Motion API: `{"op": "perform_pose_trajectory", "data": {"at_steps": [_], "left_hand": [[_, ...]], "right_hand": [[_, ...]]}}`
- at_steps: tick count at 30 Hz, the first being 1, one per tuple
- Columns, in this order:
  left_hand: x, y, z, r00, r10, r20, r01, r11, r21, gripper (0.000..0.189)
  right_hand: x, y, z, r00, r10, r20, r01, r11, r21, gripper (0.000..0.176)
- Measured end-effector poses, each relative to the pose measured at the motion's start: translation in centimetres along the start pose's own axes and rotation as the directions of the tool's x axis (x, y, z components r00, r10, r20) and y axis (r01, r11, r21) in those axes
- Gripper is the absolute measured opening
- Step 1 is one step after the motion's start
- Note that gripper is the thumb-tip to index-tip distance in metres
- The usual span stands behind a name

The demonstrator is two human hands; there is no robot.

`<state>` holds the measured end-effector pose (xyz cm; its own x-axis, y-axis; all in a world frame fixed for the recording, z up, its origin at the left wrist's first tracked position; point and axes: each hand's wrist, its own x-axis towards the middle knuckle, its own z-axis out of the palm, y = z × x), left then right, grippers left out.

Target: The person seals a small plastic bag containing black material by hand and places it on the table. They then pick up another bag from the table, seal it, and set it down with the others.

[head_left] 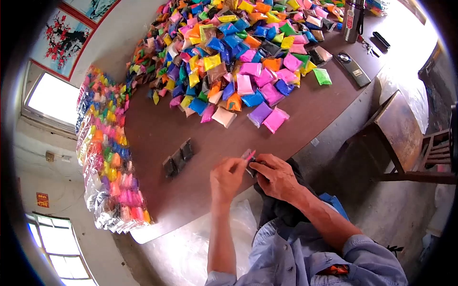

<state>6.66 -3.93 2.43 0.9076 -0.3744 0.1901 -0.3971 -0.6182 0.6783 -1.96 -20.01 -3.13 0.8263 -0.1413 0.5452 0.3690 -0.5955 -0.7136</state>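
Both of my hands meet at the near edge of the brown table [191, 157]. My left hand [227, 178] pinches a small clear packet with a pink strip [249, 155] between thumb and fingers. My right hand [276, 176] grips the same packet from the other side, along with something dark that I cannot make out. A big heap of small coloured clay packets [229, 57] covers the far half of the table. A few dark packets [177, 158] lie apart, left of my hands.
A long stack of filled clear bags of coloured packets [112, 157] runs along the table's left edge. A steel flask [353, 19], keys and a dark remote-like bar [352, 66] lie at the far right. A wooden stool [398, 133] stands right of the table.
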Motion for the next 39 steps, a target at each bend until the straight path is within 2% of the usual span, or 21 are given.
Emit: {"op": "perform_pose_trajectory", "data": {"at_steps": [2, 9, 15, 18, 20, 27, 29, 33, 35, 39], "left_hand": [[-0.1, 0.8, 0.2, 0.998, 0.049, 0.041, -0.052, 0.995, 0.079, 0.013], [1.6, -2.0, 1.0, 0.997, 0.051, 0.053, -0.059, 0.984, 0.165, 0.017], [1.4, -3.0, 0.2, 1.0, 0.003, -0.023, 0.0, 0.994, 0.112, 0.016], [-0.3, -1.5, -0.7, 0.997, 0.071, -0.025, -0.07, 0.996, 0.047, 0.015], [-1.7, -0.2, -0.4, 0.989, -0.143, 0.048, 0.147, 0.985, -0.095, 0.015], [-0.8, -3.3, -0.2, 0.986, -0.138, -0.098, 0.142, 0.989, 0.033, 0.016], [-0.7, -3.4, -0.4, 0.989, -0.088, -0.115, 0.098, 0.992, 0.084, 0.017], [-2.3, -1.5, -0.2, 0.993, -0.101, -0.068, 0.1, 0.995, -0.021, 0.017], [-2.9, -0.6, 0.4, 0.995, -0.046, -0.083, 0.042, 0.998, -0.056, 0.018], [-2.4, -3.0, 0.8, 0.987, -0.047, -0.154, 0.05, 0.999, 0.015, 0.017]], "right_hand": [[0.1, 0.0, 0.1, 1.0, -0.008, 0.007, 0.008, 1.0, 0.009, 0.043], [0.3, 0.0, 0.1, 0.999, -0.026, -0.032, 0.026, 0.999, -0.02, 0.047], [-0.1, 0.1, 0.1, 1.0, -0.005, -0.015, 0.005, 1.0, -0.004, 0.047], [-0.1, -0.1, 0.2, 1.0, 0.012, -0.016, -0.012, 1.0, -0.009, 0.046], [-0.1, -0.1, 0.3, 1.0, 0.01, -0.016, -0.01, 1.0, -0.009, 0.046], [0.0, -0.1, 0.4, 0.999, -0.005, -0.047, 0.003, 0.999, -0.043, 0.043], [-0.2, -0.2, 0.4, 0.999, 0.011, -0.035, -0.013, 0.999, -0.046, 0.043], [-0.4, 0.1, 0.6, 0.999, 0.019, -0.048, -0.02, 1.0, -0.018, 0.042], [-0.4, 0.1, 0.7, 0.999, 0.019, -0.036, -0.019, 1.0, -0.023, 0.042], [0.0, -0.3, 0.3, 0.999, 0.018, -0.038, -0.019, 0.999, -0.03, 0.041]]}}
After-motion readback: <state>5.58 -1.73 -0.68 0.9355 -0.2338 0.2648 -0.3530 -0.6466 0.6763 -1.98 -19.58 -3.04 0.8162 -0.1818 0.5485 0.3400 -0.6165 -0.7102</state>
